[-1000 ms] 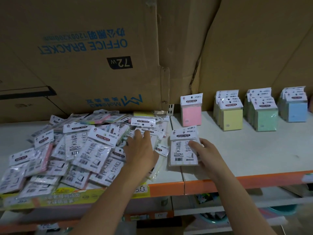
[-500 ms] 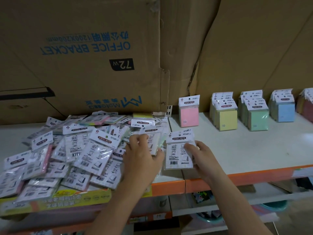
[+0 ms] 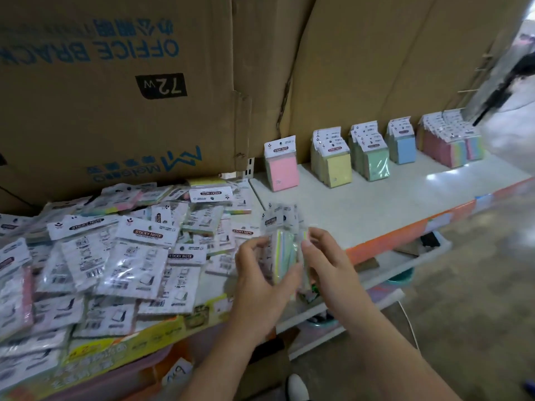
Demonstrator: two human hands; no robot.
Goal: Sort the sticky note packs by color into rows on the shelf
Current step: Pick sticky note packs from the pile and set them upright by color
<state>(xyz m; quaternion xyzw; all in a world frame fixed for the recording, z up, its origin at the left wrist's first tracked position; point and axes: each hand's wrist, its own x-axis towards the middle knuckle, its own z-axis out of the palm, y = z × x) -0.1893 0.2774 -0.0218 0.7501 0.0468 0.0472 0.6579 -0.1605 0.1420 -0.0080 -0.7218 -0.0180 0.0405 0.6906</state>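
Above the front edge of the shelf [image 3: 362, 206], just right of the loose pile [image 3: 115, 256], the left hand [image 3: 260, 273] and the right hand [image 3: 327, 261] face each other with the held packs [image 3: 285, 250] upright between them; the left hand's thumb and fingers curl round the near side, and the right hand's fingertips pinch the far side; motion blur hides how many packs are in the bunch. They are in clear wrap with white header cards, seen edge-on, showing thin stripes of yellow, blue and green paper.

Packs in the loose pile lie flat and overlapping on the left part of the shelf, most of them back-side up with barcodes, some showing a "STICKY NOTE" header. Standing rows line the back of the right part: a pink row [image 3: 282, 169], then a yellow row [image 3: 335, 166], a green row [image 3: 375, 163], a blue row [image 3: 404, 149] and, farthest right, a multicolour row [image 3: 451, 146], each apart from its neighbour.

White boards form the shelf top, with an orange front rail [image 3: 390, 241]; large cardboard boxes [image 3: 115, 82] stand behind, one printed upside down with "OFFICE BRACKET"; below sits a lower shelf [image 3: 347, 311] with blurred items; a grey floor [image 3: 477, 299] lies to the right.
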